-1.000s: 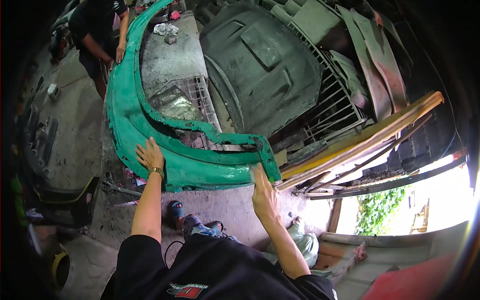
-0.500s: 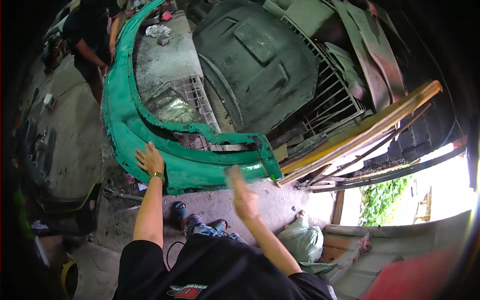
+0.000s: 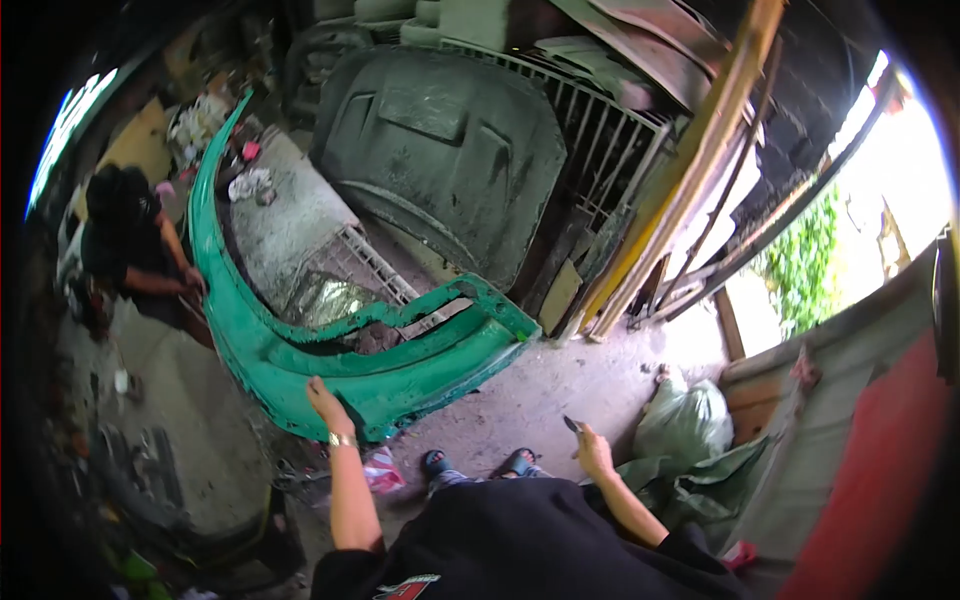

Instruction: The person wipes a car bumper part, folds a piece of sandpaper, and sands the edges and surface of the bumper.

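A large curved green car bumper (image 3: 270, 370) lies across the middle, its rough, chipped inner edge facing the back. My left hand (image 3: 326, 406), with a watch at the wrist, rests over the near side of the bumper, fingers stretched out; their tips are not clear. My right hand (image 3: 596, 453) is away from the bumper, to the right of my body. Its fingers are closed around a small tool (image 3: 571, 426) with a dark, blade-like end; the rest is mostly hidden in the hand.
Another person (image 3: 125, 240) bends at the bumper's far left, hands near its edge. Behind it a dark car hood (image 3: 440, 150) leans on a metal rack (image 3: 625, 150). Long boards (image 3: 690, 180) stand right. A filled pale bag (image 3: 690, 420) sits by my right arm.
My right hand has moved right, away from the bumper; the tool in it now shows. The left hand remains at the bumper with fingers less spread. The view has shifted, and the other person bends lower.
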Tool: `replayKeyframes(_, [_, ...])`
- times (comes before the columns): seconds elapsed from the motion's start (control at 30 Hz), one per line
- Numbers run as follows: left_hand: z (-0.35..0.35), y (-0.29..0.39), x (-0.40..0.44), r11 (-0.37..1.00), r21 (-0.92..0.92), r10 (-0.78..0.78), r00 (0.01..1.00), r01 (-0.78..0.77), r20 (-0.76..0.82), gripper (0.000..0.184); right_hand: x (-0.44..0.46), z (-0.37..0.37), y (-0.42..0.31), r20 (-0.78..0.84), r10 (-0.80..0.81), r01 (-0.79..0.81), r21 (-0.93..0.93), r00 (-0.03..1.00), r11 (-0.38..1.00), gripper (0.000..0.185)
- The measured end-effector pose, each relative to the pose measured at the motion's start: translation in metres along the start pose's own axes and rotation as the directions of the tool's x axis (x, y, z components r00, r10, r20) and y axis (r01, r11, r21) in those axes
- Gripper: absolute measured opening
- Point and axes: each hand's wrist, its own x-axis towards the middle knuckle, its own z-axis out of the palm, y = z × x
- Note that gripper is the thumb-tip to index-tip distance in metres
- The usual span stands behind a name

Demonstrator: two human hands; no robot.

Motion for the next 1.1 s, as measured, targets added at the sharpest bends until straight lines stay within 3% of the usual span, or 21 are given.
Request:
replayKeyframes(0.07, [0.021,0.045,-0.065,0.962,0.006,0.272,0.955,-0.274,0.119,0.05,-0.007,0.01,0.047,-0.016,0.098,-0.097,0.028,0.995,0.995,0.018])
replayKeyframes(0.13, [0.05,0.098,-0.138,0.82,0.011,0.499,0.725,-0.572,0.474,0.05,-0.016,0.014,0.075,-0.085,0.167,-0.156,0.125,0.982,0.98,0.013])
replayKeyframes(0.2, [0.088,0.114,-0.179,0.586,0.022,0.599,0.451,-0.81,0.661,0.054,-0.022,0.006,0.085,-0.07,0.282,-0.266,0.181,0.957,0.947,0.013])
replayKeyframes(0.27, [0.122,0.128,-0.2,0.424,0.003,0.614,0.29,-0.905,0.734,0.059,-0.024,0.002,0.098,-0.089,0.312,-0.282,0.249,0.946,0.926,0.014])
replayKeyframes(0.37, [0.161,0.132,-0.232,0.346,0.1,0.67,0.32,-0.933,0.67,0.063,-0.029,0.0,0.119,-0.135,0.351,-0.282,0.369,0.927,0.886,0.02])
replayKeyframes(0.47, [0.166,0.121,-0.27,0.232,0.148,0.688,0.27,-0.961,0.673,0.066,-0.035,0.003,0.136,-0.159,0.384,-0.267,0.484,0.91,0.834,0.026])
replayKeyframes(0.53, [0.155,0.108,-0.281,0.151,0.144,0.633,0.207,-0.978,0.746,0.061,-0.04,0.002,0.145,-0.163,0.39,-0.272,0.482,0.906,0.833,0.012])
replayKeyframes(0.6, [0.152,0.069,-0.27,0.147,-0.246,0.289,-0.196,-0.958,0.937,0.052,-0.044,-0.002,0.151,-0.142,0.365,-0.271,0.443,0.92,0.855,0.011])
replayKeyframes(0.67, [0.152,0.07,-0.269,0.124,-0.271,0.281,-0.228,-0.954,0.932,0.045,-0.041,-0.002,0.159,-0.108,0.381,-0.306,0.417,0.918,0.856,0.01])
replayKeyframes(0.73, [0.151,0.093,-0.269,-0.02,-0.125,0.392,-0.122,-0.992,0.912,0.05,-0.038,-0.003,0.164,-0.118,0.381,-0.296,0.439,0.917,0.848,0.011])
replayKeyframes(0.77, [0.15,0.103,-0.266,-0.022,-0.125,0.391,-0.123,-0.992,0.912,0.05,-0.037,-0.004,0.165,-0.126,0.383,-0.29,0.455,0.915,0.842,0.012])
replayKeyframes(0.83, [0.149,0.122,-0.253,-0.201,0.042,0.341,-0.03,-0.979,0.94,0.06,-0.033,-0.009,0.166,-0.128,0.362,-0.273,0.444,0.924,0.854,0.013])
replayKeyframes(0.87, [0.149,0.12,-0.243,-0.202,0.043,0.341,-0.029,-0.978,0.94,0.06,-0.031,-0.011,0.165,-0.128,0.34,-0.257,0.431,0.932,0.865,0.013])
replayKeyframes(0.93, [0.156,0.103,-0.22,-0.541,-0.047,0.157,-0.155,-0.84,0.975,0.069,-0.026,-0.011,0.163,-0.146,0.344,-0.244,0.461,0.928,0.853,0.014])
replayKeyframes(1.0, [0.165,0.09,-0.215,-0.554,-0.074,0.114,-0.164,-0.829,0.98,0.071,-0.023,-0.009,0.166,-0.162,0.346,-0.23,0.488,0.924,0.842,0.014])
replayKeyframes(1.1, [0.173,0.08,-0.224,-0.336,-0.079,0.137,-0.132,-0.939,0.982,0.072,-0.025,-0.002,0.168,-0.131,0.352,-0.238,0.52,0.927,0.82,0.015])
